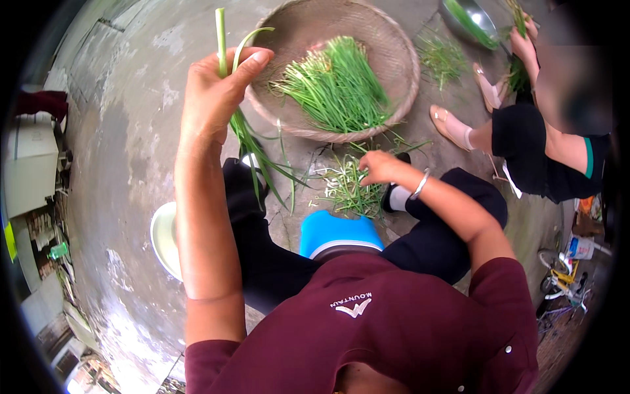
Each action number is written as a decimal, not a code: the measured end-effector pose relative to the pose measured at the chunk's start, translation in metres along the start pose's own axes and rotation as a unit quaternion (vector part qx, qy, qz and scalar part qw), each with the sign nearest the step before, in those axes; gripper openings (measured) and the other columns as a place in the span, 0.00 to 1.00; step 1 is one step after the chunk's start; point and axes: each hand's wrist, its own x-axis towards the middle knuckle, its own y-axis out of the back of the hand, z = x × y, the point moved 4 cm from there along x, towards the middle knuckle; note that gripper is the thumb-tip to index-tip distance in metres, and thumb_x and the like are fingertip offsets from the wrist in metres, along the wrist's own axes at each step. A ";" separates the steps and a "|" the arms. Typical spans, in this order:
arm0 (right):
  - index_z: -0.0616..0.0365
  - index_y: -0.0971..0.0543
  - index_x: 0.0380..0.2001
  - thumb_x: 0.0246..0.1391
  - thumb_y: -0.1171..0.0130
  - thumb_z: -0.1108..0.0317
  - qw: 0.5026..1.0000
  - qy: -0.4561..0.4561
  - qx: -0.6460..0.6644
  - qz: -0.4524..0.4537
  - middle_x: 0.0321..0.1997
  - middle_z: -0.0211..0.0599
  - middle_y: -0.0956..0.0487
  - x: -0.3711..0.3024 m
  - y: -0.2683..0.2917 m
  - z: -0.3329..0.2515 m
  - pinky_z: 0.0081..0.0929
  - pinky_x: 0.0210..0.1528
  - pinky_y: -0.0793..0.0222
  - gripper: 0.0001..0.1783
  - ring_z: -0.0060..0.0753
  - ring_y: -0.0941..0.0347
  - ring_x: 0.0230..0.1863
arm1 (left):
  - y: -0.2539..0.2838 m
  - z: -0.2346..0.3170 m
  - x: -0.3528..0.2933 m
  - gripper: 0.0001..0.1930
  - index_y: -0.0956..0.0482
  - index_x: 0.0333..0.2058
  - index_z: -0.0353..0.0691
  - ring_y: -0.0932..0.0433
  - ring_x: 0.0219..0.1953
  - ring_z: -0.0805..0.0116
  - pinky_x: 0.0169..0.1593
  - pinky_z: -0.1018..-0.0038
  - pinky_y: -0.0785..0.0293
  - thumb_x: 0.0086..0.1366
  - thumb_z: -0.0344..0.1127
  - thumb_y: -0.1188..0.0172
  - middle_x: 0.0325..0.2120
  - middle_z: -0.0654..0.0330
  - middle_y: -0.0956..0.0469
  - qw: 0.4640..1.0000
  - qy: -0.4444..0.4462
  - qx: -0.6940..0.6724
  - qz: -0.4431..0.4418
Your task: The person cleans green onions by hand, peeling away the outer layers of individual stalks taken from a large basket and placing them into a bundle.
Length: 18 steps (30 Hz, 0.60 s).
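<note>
L hand (226, 75) pinched stalks (221, 38) at basket's (408, 98) L edge.
Grip closed, ends dangling; R hand (383, 167), fingers half-curled, was at scraps (354, 192), cdn't tell if holding any. Risk, prob.: slack pinch could've let stalks slip into scraps & mix; trailing ends could've snagged on basket.

Shirt (420, 315) deep maroon, plain fabric, short sleeves ending above elbows; left sleeve (213, 361), right sleeve (502, 295) same colour. White peaked emblem (354, 307) with small white lettering on chest. Two small pale round buttons (508, 349) toward shirt's right side. Neckline open at lower edge of view. Left hand (220, 85) bare; right hand (384, 167) bare, silvery bangle (422, 184) round wrist. Trousers (272, 259) very dark, navy or black. Right foot: pale grey sock (399, 197), dark shoe (386, 199) partly hidden.
</note>
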 end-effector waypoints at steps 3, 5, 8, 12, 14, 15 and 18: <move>0.58 0.28 0.33 0.32 0.41 0.60 0.982 0.074 0.149 0.084 0.34 0.42 0.28 0.057 -0.036 -0.035 0.31 0.41 0.38 0.21 0.41 0.33 0.39 | 0.018 -0.004 -0.004 0.12 0.24 0.32 0.39 0.50 0.12 0.83 0.18 0.84 0.56 0.53 0.39 0.48 0.07 0.74 0.47 0.999 0.013 0.006 0.039; 0.58 0.29 0.36 0.33 0.42 0.60 0.956 0.113 0.230 0.141 0.38 0.44 0.30 0.106 -0.060 -0.052 0.32 0.43 0.39 0.23 0.40 0.35 0.43 | 0.024 -0.005 -0.005 0.12 0.24 0.32 0.39 0.50 0.12 0.83 0.18 0.84 0.56 0.54 0.39 0.50 0.07 0.74 0.47 0.998 0.018 0.017 0.053; 0.58 0.31 0.40 0.33 0.42 0.59 0.953 0.051 0.252 0.160 0.46 0.49 0.36 0.158 -0.077 -0.086 0.32 0.46 0.41 0.26 0.40 0.39 0.47 | 0.031 -0.008 -0.009 0.13 0.25 0.33 0.39 0.50 0.12 0.84 0.18 0.84 0.56 0.56 0.40 0.52 0.07 0.74 0.47 0.997 0.020 0.032 0.073; 0.58 0.35 0.45 0.33 0.41 0.57 0.934 -0.086 0.317 0.141 0.54 0.54 0.46 0.190 -0.094 -0.105 0.32 0.44 0.39 0.32 0.41 0.37 0.45 | 0.038 -0.010 -0.012 0.15 0.25 0.32 0.38 0.48 0.14 0.84 0.18 0.85 0.54 0.58 0.42 0.55 0.10 0.73 0.44 0.996 0.021 0.011 0.080; 0.59 0.37 0.47 0.34 0.41 0.58 0.930 -0.085 0.327 0.144 0.50 0.49 0.40 0.195 -0.099 -0.092 0.30 0.37 0.35 0.34 0.37 0.33 0.38 | 0.041 -0.010 -0.012 0.17 0.25 0.31 0.38 0.47 0.15 0.83 0.19 0.84 0.52 0.58 0.44 0.57 0.11 0.72 0.42 0.994 0.030 0.029 0.102; 0.62 0.40 0.48 0.34 0.41 0.59 0.911 -0.090 0.399 0.048 0.48 0.49 0.38 0.190 -0.107 -0.084 0.30 0.37 0.33 0.36 0.38 0.34 0.41 | 0.045 -0.015 -0.013 0.18 0.25 0.30 0.37 0.46 0.16 0.83 0.20 0.85 0.50 0.59 0.45 0.59 0.14 0.71 0.39 0.993 0.034 0.029 0.113; 0.67 0.42 0.48 0.35 0.41 0.63 0.826 -0.150 0.543 0.029 0.42 0.45 0.35 0.160 -0.138 -0.043 0.24 0.23 0.30 0.36 0.30 0.32 0.31 | 0.045 -0.011 -0.011 0.18 0.25 0.29 0.36 0.45 0.17 0.82 0.22 0.85 0.48 0.59 0.44 0.60 0.16 0.70 0.37 0.991 0.009 -0.019 0.133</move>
